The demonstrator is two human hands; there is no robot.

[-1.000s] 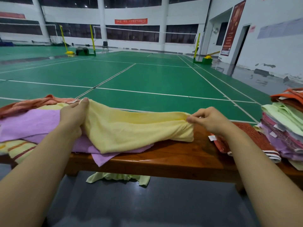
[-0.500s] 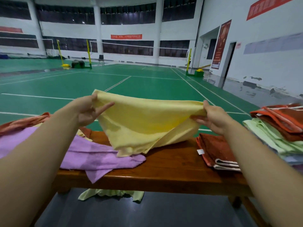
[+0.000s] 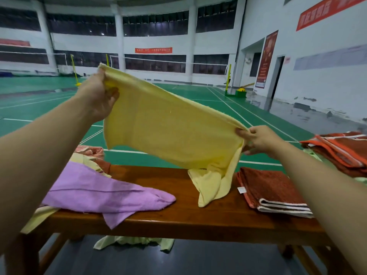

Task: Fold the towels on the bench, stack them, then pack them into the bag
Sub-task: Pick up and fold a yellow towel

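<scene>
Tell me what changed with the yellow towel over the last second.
Both hands raised the yellow towel off the bench, the left hand going higher than the right hand, so it now hangs stretched and slanted, with only its lower corner trailing on the wood. Both kept pinching its top edge. The purple towel and folded brown towel stayed put.

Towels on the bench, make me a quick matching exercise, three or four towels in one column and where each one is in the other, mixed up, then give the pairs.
Column one:
1. yellow towel
2. purple towel
3. rust-brown towel
4. pale green towel

Column two:
A. on the floor under the bench
B. folded on the bench, right side
C. held up by both hands, left higher than right
D. spread loose on the bench, left side

Pairs: 1-C, 2-D, 3-B, 4-A
</scene>
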